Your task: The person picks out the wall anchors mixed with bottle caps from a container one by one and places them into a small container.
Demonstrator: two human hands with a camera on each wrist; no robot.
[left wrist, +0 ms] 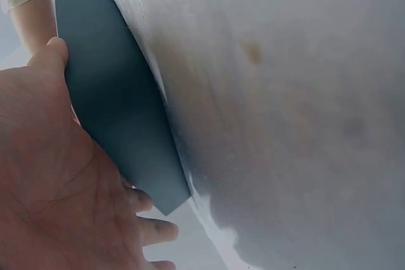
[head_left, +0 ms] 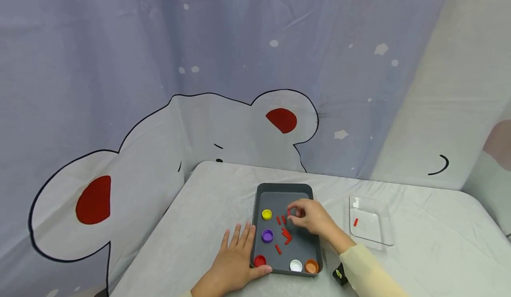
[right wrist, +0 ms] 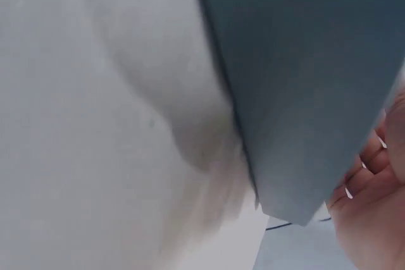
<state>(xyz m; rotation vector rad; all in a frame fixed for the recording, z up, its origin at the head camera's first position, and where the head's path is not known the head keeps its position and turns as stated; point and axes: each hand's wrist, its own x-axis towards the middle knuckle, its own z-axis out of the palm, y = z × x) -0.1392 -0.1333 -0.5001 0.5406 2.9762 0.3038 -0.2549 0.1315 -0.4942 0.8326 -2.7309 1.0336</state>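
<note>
A dark grey tray (head_left: 305, 247) lies on the white-covered table. My left hand (head_left: 233, 261) rests at its near left corner, fingers straight along the side and thumb over the near rim. In the left wrist view, this hand (left wrist: 69, 181) lies against the tray's outer wall (left wrist: 120, 93). My right hand (head_left: 309, 217) is over the tray's right side, pinching a small red stick (head_left: 289, 212) between thumb and fingertips. Several more red sticks (head_left: 278, 249) lie scattered on the tray floor. In the right wrist view the tray wall (right wrist: 304, 93) hides the fingertips.
Small round cups stand in the tray: yellow (head_left: 266, 214), purple (head_left: 267, 235), red (head_left: 260, 261), white (head_left: 296, 266) and orange (head_left: 311, 266). To the right is a clear plastic box (head_left: 386, 226) with one red stick (head_left: 355, 222) in it. A printed curtain (head_left: 239, 44) hangs behind the table.
</note>
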